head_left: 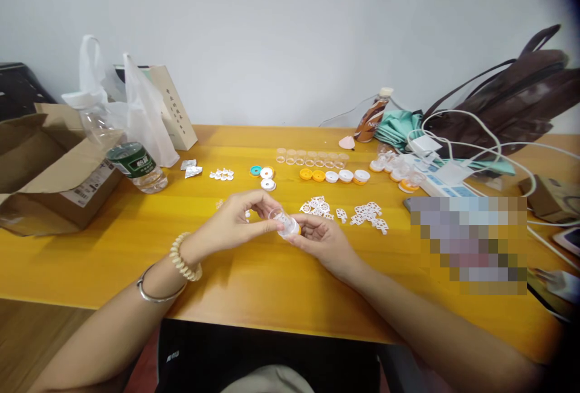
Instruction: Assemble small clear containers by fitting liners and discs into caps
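Between both hands, above the table, is a small clear plastic cup (281, 219) with a white and orange base, held tilted. The fingers and thumb of my left hand (244, 221) close round its clear end. My right hand (324, 242) grips the base end, its thumb below. White lattice-like plastic pieces (317, 207) lie just beyond my right hand, with another pile (368, 213) to their right. Farther back are orange discs (319, 176), white discs (345, 175), a teal ring (256, 171) and a row of clear cups (312, 159).
At left stand an open cardboard box (86, 182), a water bottle (136, 163) and a white plastic bag (145, 115). Small white parts (222, 174) and foil (193, 171) lie nearby. Cables, a power strip (435, 178), a drink bottle (374, 116) and a brown bag (502, 97) crowd the right.
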{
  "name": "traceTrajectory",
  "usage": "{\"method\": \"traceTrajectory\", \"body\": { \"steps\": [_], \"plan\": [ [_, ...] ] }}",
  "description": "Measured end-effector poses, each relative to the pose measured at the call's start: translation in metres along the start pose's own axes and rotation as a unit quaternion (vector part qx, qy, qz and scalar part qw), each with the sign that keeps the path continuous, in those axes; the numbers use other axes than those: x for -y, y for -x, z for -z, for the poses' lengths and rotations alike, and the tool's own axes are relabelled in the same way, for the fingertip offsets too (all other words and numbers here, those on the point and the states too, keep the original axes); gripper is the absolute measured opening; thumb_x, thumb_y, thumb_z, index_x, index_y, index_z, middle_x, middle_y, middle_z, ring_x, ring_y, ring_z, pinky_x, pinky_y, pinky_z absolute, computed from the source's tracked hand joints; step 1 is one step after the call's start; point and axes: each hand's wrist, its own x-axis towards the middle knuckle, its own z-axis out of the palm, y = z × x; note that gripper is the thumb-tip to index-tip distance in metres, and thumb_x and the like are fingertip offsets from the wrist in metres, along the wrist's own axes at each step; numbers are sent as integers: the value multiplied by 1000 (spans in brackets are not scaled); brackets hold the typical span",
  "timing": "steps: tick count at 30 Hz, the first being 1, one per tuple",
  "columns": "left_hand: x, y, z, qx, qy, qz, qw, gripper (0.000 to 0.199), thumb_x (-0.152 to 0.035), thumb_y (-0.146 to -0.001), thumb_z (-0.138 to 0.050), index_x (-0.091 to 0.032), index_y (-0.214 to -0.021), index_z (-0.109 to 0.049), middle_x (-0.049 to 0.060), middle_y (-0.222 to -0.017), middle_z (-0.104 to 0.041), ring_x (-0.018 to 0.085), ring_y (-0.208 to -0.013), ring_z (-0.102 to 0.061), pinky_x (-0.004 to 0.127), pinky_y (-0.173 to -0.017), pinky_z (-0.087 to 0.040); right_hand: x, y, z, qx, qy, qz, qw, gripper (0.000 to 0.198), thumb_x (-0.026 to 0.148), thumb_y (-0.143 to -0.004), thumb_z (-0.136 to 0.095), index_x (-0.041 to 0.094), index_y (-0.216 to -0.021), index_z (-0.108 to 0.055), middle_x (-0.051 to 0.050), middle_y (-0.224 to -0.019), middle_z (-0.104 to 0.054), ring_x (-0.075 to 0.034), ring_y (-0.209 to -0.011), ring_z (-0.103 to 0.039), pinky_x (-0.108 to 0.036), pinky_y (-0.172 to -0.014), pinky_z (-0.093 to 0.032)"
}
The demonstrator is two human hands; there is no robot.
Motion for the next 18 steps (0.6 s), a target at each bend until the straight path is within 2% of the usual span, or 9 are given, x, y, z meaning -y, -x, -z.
{"method": "traceTrajectory", "body": {
  "steps": [3,8,9,11,14,16,18],
  "plan": [
    [0,-1,2,24,15,-7,1000,21,-26,-78,-63,-14,-95,-61,6,-90,-63,14,-82,-57,29,-79,-46,0,0,0,16,1,-2,1000,27,29,-64,-74,20,-88,-68,1,-76,-65,-10,-65,-55,-24,-65,-44],
    [-3,-2,8,126,106,-6,986,28,-18,-87,-49,-17,-114,-55,9,-108,-59,16,-96,-55,31,-85,-45,-1,-1,2,67,-32,-18,997,19,33,-70,-69,17,-78,-68,1,-69,-62,-7,-55,-50,-20,-55,-40],
    [-3,-2,7,131,113,-11,985,29,-18,-87,-48,-18,-115,-55,10,-113,-55,17,-101,-53,32,-88,-44,-1,-1,2,65,-37,-15,997,18,32,-69,-70,17,-79,-68,1,-69,-62,-7,-55,-50,-20,-55,-40],
    [-2,-3,4,103,105,-27,989,28,-20,-85,-53,-19,-112,-56,9,-117,-50,18,-106,-48,32,-91,-42,-2,-2,2,53,-43,-10,998,17,30,-69,-71,17,-80,-68,1,-71,-63,-7,-56,-51,-20,-57,-40],
    [0,-3,0,43,92,-33,994,20,-22,-82,-59,-18,-102,-59,6,-99,-53,15,-94,-52,30,-86,-43,-3,-2,1,45,-44,-12,998,16,29,-70,-70,17,-80,-69,1,-72,-64,-7,-57,-51,-21,-58,-41],
    [1,-3,0,66,118,-37,990,16,-21,-85,-54,-18,-100,-60,6,-96,-54,15,-90,-53,31,-85,-43,-4,-2,1,44,-47,-14,998,16,29,-69,-71,18,-81,-69,1,-74,-65,-7,-57,-51,-21,-58,-41],
    [1,-2,2,113,149,-46,981,21,-19,-87,-51,-19,-106,-58,9,-111,-53,18,-103,-51,33,-91,-41,-4,-2,1,41,-53,-13,998,18,29,-69,-71,18,-83,-69,1,-75,-66,-6,-58,-52,-20,-58,-41]
  ]
}}
